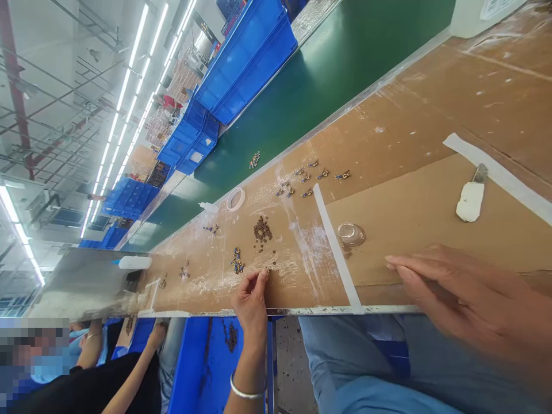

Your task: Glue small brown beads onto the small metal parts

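Watching the feed, I judge the work in hand to be picking small brown pieces off the worktop [388, 144]. The left hand [250, 296] is narrowed to a pinch at the near edge, fingertips touching the surface by a few loose brown pieces [268, 269]; whether one sits between them is too small to tell. The right hand [466, 302] is spread flat and blurred over the cardboard, holding nothing.

The next pick calls for a fine fingertip pinch, since the pieces are tiny and scattered.

By count:
- One brown heap [262, 229] lies at 12 o'clock from the left hand.
- One blue-and-gold cluster [237, 261] is at 11 o'clock.
- About nine blue-and-gold parts [322, 172] are spread farther off at 1 o'clock.
- One clear dish [351, 234] sits at 2 o'clock.
- There is one tape ring [236, 198].
- There are two white bottles [134, 262].
- There is one white scraper [470, 200].
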Demonstrator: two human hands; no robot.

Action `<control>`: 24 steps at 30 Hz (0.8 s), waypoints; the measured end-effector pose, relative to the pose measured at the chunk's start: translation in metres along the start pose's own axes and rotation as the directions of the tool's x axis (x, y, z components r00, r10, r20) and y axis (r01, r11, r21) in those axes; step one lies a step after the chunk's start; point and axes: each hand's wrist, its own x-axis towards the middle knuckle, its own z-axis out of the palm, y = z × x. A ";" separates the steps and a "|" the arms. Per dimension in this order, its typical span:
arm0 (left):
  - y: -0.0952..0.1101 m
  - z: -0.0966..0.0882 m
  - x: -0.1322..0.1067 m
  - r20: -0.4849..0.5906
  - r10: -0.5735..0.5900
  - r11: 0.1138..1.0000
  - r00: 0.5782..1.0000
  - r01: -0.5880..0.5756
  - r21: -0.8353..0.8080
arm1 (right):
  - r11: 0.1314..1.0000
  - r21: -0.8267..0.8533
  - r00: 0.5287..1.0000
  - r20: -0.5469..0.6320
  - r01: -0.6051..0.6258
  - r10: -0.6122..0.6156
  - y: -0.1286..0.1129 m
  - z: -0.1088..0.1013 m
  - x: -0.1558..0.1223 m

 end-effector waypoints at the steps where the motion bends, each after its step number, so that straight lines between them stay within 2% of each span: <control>1: 0.000 0.001 0.000 -0.001 -0.001 1.000 1.000 0.001 0.001 | 1.000 -0.001 1.000 0.002 -0.005 0.005 -0.001 0.000 0.000; 8: -0.001 0.002 0.002 -0.007 0.009 0.999 1.000 -0.009 0.048 | 1.000 0.021 1.000 0.012 -0.005 0.005 0.000 0.000 -0.002; 14: -0.004 0.003 0.001 0.002 -0.026 0.999 1.000 0.026 0.047 | 1.000 0.005 1.000 -0.007 -0.018 0.018 0.001 0.002 -0.003; 24: -0.002 0.004 0.001 -0.001 0.036 0.992 0.999 -0.036 0.118 | 1.000 0.009 0.999 -0.029 -0.030 0.030 -0.001 0.002 -0.004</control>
